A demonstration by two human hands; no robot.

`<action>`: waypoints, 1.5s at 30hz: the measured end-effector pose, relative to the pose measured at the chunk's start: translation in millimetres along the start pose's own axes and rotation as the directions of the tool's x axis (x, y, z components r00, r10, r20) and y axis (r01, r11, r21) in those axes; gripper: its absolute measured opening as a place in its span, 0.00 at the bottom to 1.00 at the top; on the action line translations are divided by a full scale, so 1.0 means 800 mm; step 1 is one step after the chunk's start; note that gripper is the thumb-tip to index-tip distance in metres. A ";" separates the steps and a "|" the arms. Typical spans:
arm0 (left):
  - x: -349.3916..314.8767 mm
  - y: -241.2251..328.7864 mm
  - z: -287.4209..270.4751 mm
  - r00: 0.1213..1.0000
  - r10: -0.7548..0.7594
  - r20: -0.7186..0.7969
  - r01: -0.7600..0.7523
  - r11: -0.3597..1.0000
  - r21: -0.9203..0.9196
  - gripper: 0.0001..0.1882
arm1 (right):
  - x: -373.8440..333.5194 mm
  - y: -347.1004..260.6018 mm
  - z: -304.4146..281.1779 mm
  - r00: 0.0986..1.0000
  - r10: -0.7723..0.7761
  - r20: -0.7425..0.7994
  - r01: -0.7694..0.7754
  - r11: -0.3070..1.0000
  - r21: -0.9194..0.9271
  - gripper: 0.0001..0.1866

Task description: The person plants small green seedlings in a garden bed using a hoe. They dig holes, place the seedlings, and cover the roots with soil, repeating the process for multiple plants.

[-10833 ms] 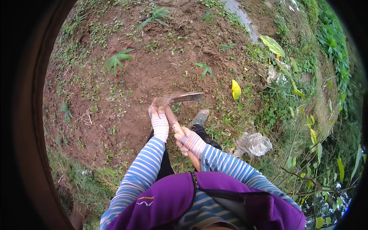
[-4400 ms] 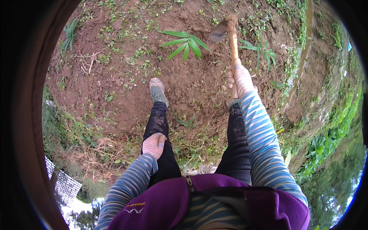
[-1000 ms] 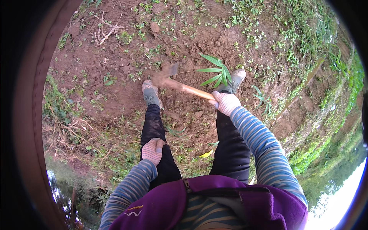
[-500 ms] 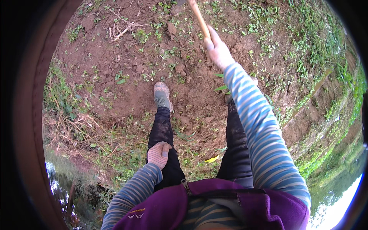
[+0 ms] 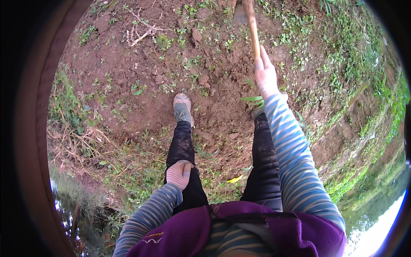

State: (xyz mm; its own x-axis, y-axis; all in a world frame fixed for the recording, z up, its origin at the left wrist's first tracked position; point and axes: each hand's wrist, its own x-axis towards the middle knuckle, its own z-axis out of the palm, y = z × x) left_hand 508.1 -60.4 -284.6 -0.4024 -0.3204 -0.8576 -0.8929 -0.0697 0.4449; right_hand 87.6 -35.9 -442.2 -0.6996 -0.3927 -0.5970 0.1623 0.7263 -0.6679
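Looks steeply down from the wearer's head through a wide fisheye lens, left of a pair. Has the purple vest [image 5: 180, 231] closest, along the lower edge; reaches past the left shoe [image 5: 183, 109] to soil [image 5: 150, 85] beyond, cropping the hoe [image 5: 253, 36] at the upper edge.

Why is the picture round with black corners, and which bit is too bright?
Head view: the fisheye lens likely makes that round, bent look; head view, lower right: a white glare patch has lost its detail; head view, upper part: the right hand looks pale, and the hoe is cut off by the edge.
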 end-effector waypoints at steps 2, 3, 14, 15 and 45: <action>0.000 -0.001 0.001 0.999 -0.033 0.002 0.033 0.999 -0.033 0.19 | 0.050 -0.037 0.032 1.000 -0.023 0.000 0.022 0.982 0.188 0.27; 0.001 -0.001 0.001 0.999 -0.047 0.013 0.047 0.998 -0.043 0.19 | 0.061 -0.048 0.048 0.994 -0.105 0.010 0.100 0.968 0.229 0.26; 0.007 0.012 -0.011 0.998 -0.035 0.045 0.034 0.999 0.033 0.20 | -0.150 0.091 0.024 0.990 0.003 0.142 -0.007 1.000 0.026 0.26; 0.006 0.011 -0.012 0.998 -0.044 0.052 0.043 0.999 0.032 0.20 | -0.129 0.078 0.023 0.990 0.050 0.132 -0.028 0.986 -0.164 0.27; -0.004 -0.013 -0.013 0.997 -0.058 0.047 0.059 0.998 -0.020 0.18 | -0.014 -0.061 0.194 0.995 -0.088 0.047 0.067 0.938 0.342 0.25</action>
State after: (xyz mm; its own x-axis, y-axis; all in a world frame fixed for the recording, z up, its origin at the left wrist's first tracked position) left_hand 521.1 -68.7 -283.7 -0.3588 -0.2710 -0.8932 -0.9108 -0.1076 0.3985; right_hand 195.8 -154.5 -471.7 -0.6773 -0.4814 -0.5563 0.3432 0.4621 -0.8177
